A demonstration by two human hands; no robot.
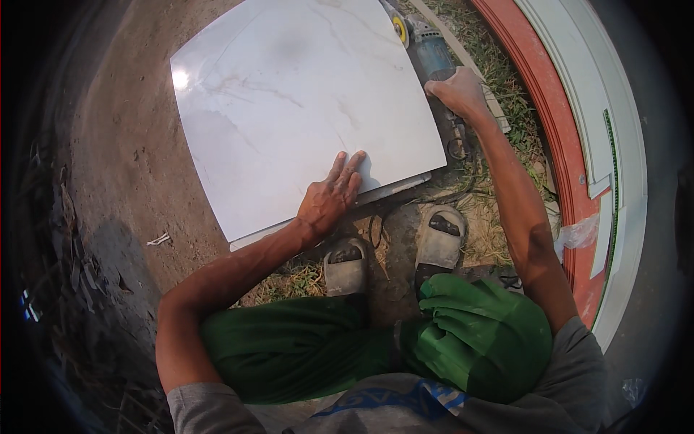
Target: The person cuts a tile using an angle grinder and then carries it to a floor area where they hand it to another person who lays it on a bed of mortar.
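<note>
In front of me lies a large white marble-look tile [289,108] with faint grey veins and a glossy face. My left hand [331,194] rests on its near edge, fingers stretched out over the surface. At the tile's right side my right hand [463,92] is wrapped round the rear body of a blue and grey angle grinder [432,54]. The grinder's yellow-centred disc [400,31] sits close beside the tile's far right edge; I cannot tell whether it touches. A second pale slab edge [394,189] shows beneath the tile's near side.
My sandalled feet [441,239] are just short of the tile. A dark cord [452,197] runs over the ground near them. Grass [506,61] and a red and white ledge [571,137] border the right. Clear plastic [580,235] lies on the ledge; bare dirt [130,145] stretches left.
</note>
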